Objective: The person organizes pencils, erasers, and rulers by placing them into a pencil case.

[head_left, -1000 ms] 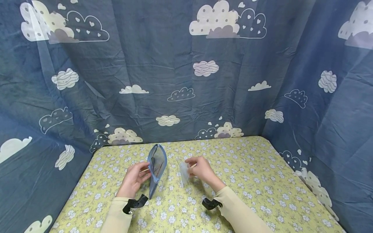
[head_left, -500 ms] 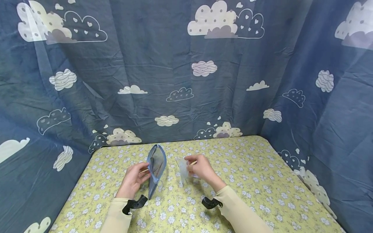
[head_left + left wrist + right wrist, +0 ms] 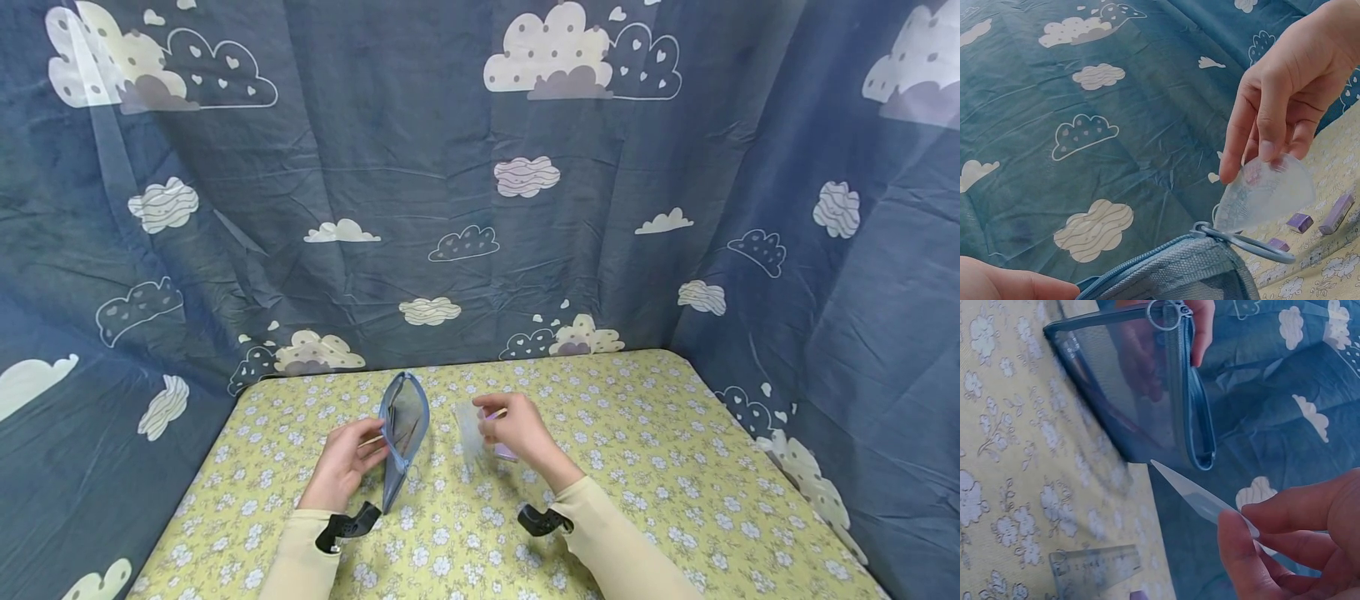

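My left hand (image 3: 348,460) grips the side of a blue-grey mesh zip pouch (image 3: 1129,381), whose mouth gapes at the top. Long thin items, one like a pencil (image 3: 1079,359), show through the mesh. A ring pull (image 3: 1165,315) hangs from the zipper. To the right of the pouch, my right hand (image 3: 519,431) pinches a clear plastic protractor (image 3: 1266,197) between thumb and fingers. In the right wrist view the protractor is nearly edge-on, its tip pointing toward the pouch. In the left wrist view it overlaps the pouch's zipper end.
Under the right hand, a clear ruler (image 3: 1094,565) lies on the yellow floral tablecloth (image 3: 615,467). Small purple boxes (image 3: 1300,222) lie close by. A dark blue cloud-print curtain (image 3: 450,192) stands behind the table and at both sides.
My right hand has shifted slightly up, and the plastic piece in it has turned. More of a purple box shows beneath that hand. The left hand and pouch stay put.
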{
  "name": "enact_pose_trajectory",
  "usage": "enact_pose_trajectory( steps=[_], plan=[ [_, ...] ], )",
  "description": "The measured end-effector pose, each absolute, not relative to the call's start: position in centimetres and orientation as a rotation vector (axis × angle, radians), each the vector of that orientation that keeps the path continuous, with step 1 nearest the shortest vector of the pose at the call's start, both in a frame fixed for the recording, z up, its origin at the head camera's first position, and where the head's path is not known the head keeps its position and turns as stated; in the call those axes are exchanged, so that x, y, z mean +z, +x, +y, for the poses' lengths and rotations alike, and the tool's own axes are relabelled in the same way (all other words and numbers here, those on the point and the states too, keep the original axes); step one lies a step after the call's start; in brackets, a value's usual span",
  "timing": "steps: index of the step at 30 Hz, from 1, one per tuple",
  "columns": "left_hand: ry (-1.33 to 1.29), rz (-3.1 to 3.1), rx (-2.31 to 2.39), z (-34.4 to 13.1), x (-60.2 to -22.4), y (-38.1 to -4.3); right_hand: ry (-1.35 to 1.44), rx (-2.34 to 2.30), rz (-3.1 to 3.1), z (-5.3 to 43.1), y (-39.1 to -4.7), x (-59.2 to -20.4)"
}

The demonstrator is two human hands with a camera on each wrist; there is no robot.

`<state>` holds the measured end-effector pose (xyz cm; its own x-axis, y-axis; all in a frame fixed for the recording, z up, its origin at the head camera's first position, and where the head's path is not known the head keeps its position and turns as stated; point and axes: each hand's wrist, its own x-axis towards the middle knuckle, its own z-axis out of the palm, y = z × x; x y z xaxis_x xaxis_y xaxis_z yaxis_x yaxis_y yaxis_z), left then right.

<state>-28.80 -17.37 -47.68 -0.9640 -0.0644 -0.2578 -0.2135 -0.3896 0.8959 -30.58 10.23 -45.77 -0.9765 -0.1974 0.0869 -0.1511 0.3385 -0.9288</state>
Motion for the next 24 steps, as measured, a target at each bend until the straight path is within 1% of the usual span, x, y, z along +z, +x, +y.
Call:
enact_pose_trajectory(
  steps=[9, 24],
  plan=[
    [-0.435, 1.664, 2.539, -17.4, -47.7, -29.1, -0.322, -1.783, 2.555, 10.0, -30.8, -45.0],
    [-0.421, 1.672, 2.529, -17.4, -47.7, -28.9, -0.403, -1.831, 2.514, 9.1, -30.9, -42.7]
  ],
)
